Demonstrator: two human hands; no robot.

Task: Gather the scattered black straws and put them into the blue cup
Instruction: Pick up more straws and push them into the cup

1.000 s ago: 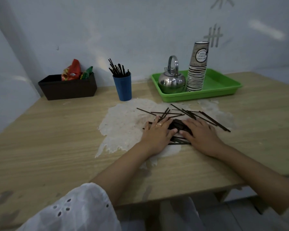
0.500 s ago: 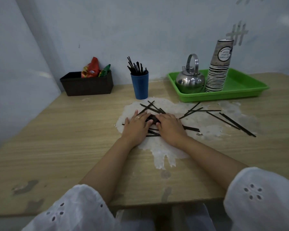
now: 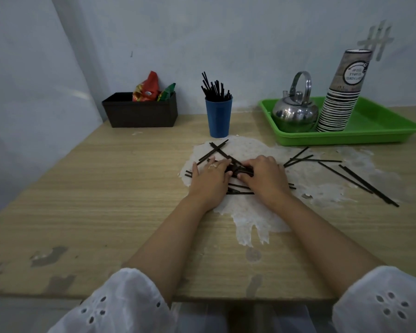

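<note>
Black straws lie scattered on a pale worn patch of the wooden table. A small heap of straws (image 3: 241,169) sits between my hands. My left hand (image 3: 208,182) lies flat, its straight fingers pressing against the heap from the left. My right hand (image 3: 265,180) meets it from the right, fingers curled over the heap. More straws (image 3: 217,151) cross just beyond my hands, and several long ones (image 3: 356,177) lie to the right. The blue cup (image 3: 218,117) stands upright behind, holding several straws.
A dark box (image 3: 141,112) with snack packets stands at the back left by the wall. At the back right is a green tray (image 3: 380,132) carrying a steel kettle (image 3: 296,111) and a tall stack of paper cups (image 3: 341,99). The table's near edge (image 3: 226,298) is close to my body.
Both hands have slid left across the patch, pushing straws into a heap between them. Several straws stay behind on the right. My right fingers have curled over the heap.
</note>
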